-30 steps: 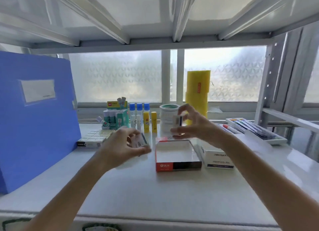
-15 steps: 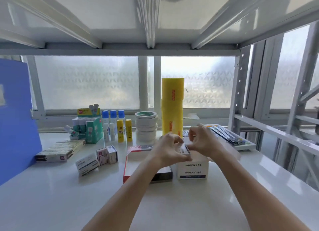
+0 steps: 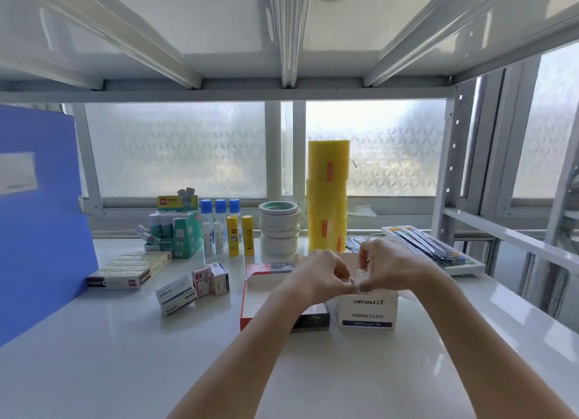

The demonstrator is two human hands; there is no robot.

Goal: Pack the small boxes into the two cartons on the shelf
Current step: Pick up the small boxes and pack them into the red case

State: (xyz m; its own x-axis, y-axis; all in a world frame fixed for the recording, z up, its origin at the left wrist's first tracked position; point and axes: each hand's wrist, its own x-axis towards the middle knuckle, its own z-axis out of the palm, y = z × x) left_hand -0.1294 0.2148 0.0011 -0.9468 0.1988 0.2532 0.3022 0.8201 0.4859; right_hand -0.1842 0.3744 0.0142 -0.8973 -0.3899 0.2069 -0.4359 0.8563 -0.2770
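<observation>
My left hand (image 3: 315, 277) and my right hand (image 3: 387, 266) meet over the open top of the white "PAPER CLIPS" carton (image 3: 366, 313). Their fingertips pinch a small box (image 3: 354, 282) at the carton's mouth, and most of it is hidden by the fingers. The flat red-edged carton (image 3: 249, 302) lies open just left of the white one, partly under my left forearm. Several loose small boxes (image 3: 177, 293) sit on the shelf to the left, two of them upright (image 3: 210, 279).
A blue folder (image 3: 40, 230) stands at the far left, with a flat pack of boxes (image 3: 131, 271) beside it. Along the back are a green glue display (image 3: 180, 237), glue sticks (image 3: 232, 240), stacked tape rolls (image 3: 279, 230) and yellow rolls (image 3: 327, 199). A pen tray (image 3: 429, 251) lies right.
Both hands moved right from over the red-edged carton and came together above the white carton, then sank slightly into its mouth. The view shifted right, so the blue folder shows less.
</observation>
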